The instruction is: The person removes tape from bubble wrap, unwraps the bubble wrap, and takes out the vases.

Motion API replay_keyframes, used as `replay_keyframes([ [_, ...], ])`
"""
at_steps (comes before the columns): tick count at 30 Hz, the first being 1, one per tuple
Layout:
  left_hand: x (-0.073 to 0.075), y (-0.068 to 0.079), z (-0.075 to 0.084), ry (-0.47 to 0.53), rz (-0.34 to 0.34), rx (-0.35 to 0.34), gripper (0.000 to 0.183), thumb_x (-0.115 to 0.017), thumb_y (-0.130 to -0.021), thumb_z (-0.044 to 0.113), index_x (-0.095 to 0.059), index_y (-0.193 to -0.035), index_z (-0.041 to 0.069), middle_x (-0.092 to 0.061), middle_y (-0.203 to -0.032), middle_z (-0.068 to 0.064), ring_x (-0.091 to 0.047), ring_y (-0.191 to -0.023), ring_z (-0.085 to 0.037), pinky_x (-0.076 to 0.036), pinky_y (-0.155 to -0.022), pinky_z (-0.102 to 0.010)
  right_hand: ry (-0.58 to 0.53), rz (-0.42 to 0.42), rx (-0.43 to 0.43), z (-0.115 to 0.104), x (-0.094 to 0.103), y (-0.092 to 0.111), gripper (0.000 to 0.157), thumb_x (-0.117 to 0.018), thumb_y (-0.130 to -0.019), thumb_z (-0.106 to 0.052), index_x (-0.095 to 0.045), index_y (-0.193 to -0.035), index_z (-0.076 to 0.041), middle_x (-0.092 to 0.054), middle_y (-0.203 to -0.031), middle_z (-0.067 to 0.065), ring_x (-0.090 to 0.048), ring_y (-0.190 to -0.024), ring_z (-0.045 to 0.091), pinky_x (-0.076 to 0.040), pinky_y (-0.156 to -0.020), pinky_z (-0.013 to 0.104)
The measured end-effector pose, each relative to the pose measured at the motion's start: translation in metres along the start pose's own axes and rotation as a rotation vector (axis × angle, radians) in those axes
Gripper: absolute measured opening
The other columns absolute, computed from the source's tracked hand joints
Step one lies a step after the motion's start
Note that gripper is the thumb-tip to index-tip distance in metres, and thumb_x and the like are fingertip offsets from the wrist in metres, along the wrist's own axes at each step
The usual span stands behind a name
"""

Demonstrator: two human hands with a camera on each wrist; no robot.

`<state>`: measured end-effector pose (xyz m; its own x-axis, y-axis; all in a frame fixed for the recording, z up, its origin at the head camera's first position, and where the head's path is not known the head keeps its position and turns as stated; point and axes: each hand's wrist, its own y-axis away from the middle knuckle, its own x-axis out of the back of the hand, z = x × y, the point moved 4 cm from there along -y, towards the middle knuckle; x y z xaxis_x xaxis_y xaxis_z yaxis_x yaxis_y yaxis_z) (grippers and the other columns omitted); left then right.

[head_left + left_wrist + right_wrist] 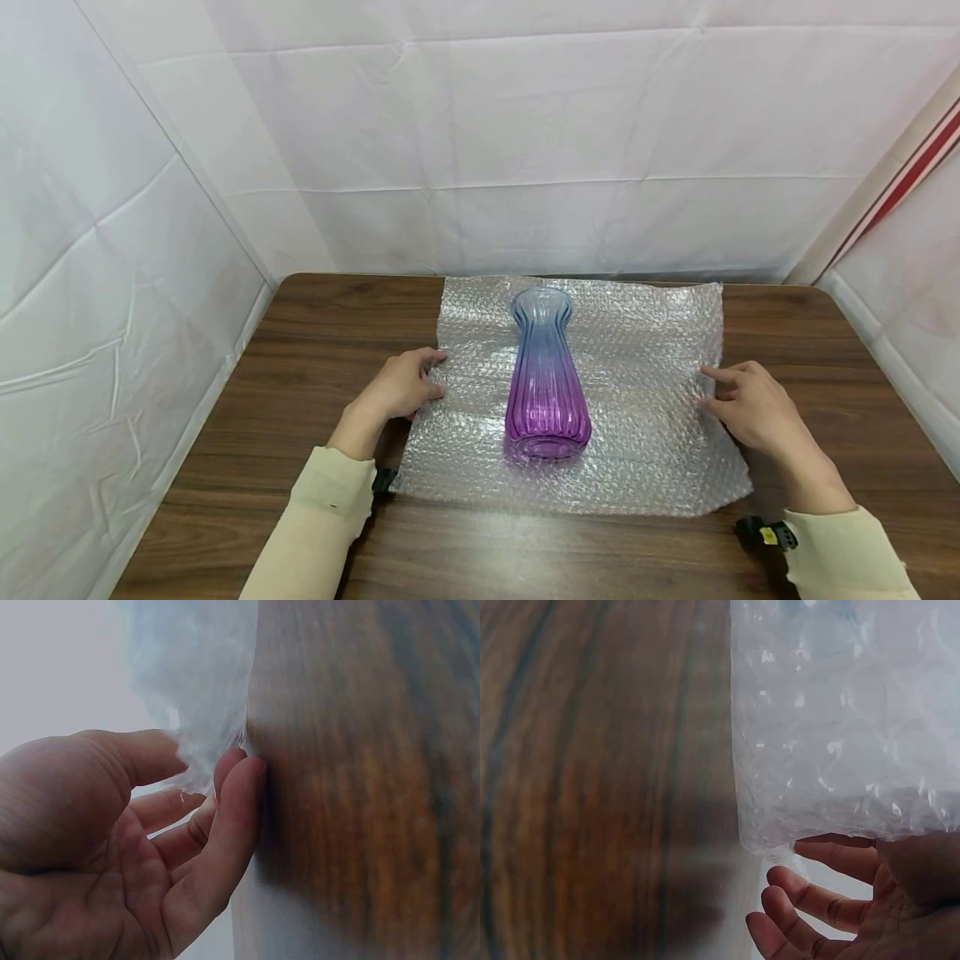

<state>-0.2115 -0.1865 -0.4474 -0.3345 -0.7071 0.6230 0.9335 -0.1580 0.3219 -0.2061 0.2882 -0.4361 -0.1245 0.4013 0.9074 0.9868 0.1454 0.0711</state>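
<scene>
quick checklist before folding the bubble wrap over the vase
1. Vase lying on the bubble wrap, near the middle: ok.
2. Left hand pinching the wrap's left edge: ok.
3. Right hand at the right edge, fingers under it in the wrist view; firm hold: cannot tell.
4. Wrap flat on the table: ok.
5. Vase free of cracks: cannot tell.
</scene>
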Motion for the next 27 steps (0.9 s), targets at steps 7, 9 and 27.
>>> replay_keyframes([
  [7, 0.0, 0.0, -0.001, -0.01, -0.002, -0.004, 0.059, -0.073, -0.097, 0.012, -0.053, -0.152, 0.015, -0.061, -0.078, -0.009, -0.06, -0.057, -0.019, -0.057, -0.051, -0.034, 0.012, -0.01, -0.025, 0.007, 0.0, 0.0, 0.053, -0.072, -0.094, -0.021, -0.061, -0.138, 0.006, -0.051, -0.125, 0.036, -0.063, -0.103, 0.049, -0.05, -0.075, 0.054],
  [9, 0.001, 0.0, -0.001, -0.013, -0.003, -0.008, 0.06, -0.073, -0.097, 0.012, -0.052, -0.152, 0.014, -0.061, -0.078, -0.009, -0.06, -0.057, -0.019, -0.057, -0.051, -0.034, 0.013, -0.011, -0.025, 0.009, 0.001, 0.0, 0.053, -0.072, -0.094, -0.02, -0.061, -0.138, 0.007, -0.051, -0.126, 0.038, -0.06, -0.107, 0.051, -0.049, -0.078, 0.059],
  [27, 0.002, 0.0, 0.0, -0.013, -0.003, -0.005, 0.059, -0.073, -0.097, 0.012, -0.052, -0.152, 0.015, -0.062, -0.075, -0.009, -0.058, -0.053, -0.019, -0.057, -0.05, -0.034, 0.016, -0.037, -0.028, 0.021, 0.001, -0.003, 0.051, -0.072, -0.092, -0.019, -0.063, -0.137, 0.005, -0.053, -0.133, 0.043, -0.049, -0.119, 0.055, -0.044, -0.087, 0.068],
])
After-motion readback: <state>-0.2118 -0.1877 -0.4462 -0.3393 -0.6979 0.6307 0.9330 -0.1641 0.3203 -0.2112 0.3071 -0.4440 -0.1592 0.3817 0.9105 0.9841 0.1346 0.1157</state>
